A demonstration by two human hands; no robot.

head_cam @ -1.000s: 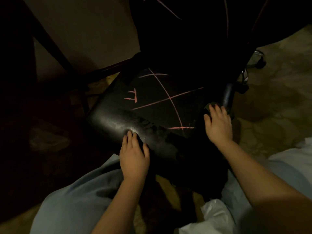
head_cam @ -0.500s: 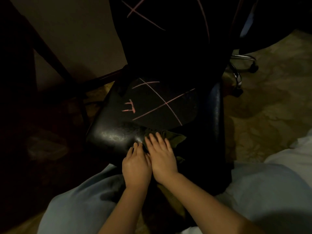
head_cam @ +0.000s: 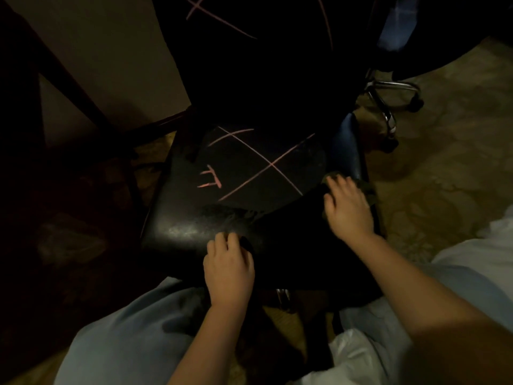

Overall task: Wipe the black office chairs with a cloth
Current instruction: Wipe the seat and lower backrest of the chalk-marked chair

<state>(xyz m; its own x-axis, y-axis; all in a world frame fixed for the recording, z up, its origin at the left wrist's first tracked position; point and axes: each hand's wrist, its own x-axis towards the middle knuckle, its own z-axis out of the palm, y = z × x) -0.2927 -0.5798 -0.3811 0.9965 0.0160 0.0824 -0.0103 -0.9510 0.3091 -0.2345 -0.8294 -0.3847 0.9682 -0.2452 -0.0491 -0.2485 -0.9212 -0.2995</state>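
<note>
The black glossy office chair seat (head_cam: 194, 226), crossed by thin pink lines (head_cam: 266, 165), is seen in the middle of the view. Its dark backrest (head_cam: 263, 65) rises at the far side and its front edge lies near. The chair is therefore judged to face the person, turned slightly to the near left. Its long axis is taken to stand upright through the backrest, while the seat looks about as broad as it is deep. A dark greenish crumpled cloth (head_cam: 367, 190) is pressed onto the right edge of the seat, just near a blue-tinged armrest (head_cam: 347, 145). It is mostly hidden under the right hand (head_cam: 348, 208), so its own long axis cannot be told. That hand's fingers are spread flat over the cloth and nothing is pinched. The left hand (head_cam: 229, 262) is laid on the near front edge, its fingers loosely bent and nothing held. The step in hand is judged to be a wiping pass across the seat. It would be done well if the cloth were kept flat under the whole palm and drawn leftward in overlapping strokes over the pink lines. The rim and the right corner should be included. The seat should be steadied by the left hand, since such a chair may swivel or roll on the patterned carpet (head_cam: 444, 162).
</note>
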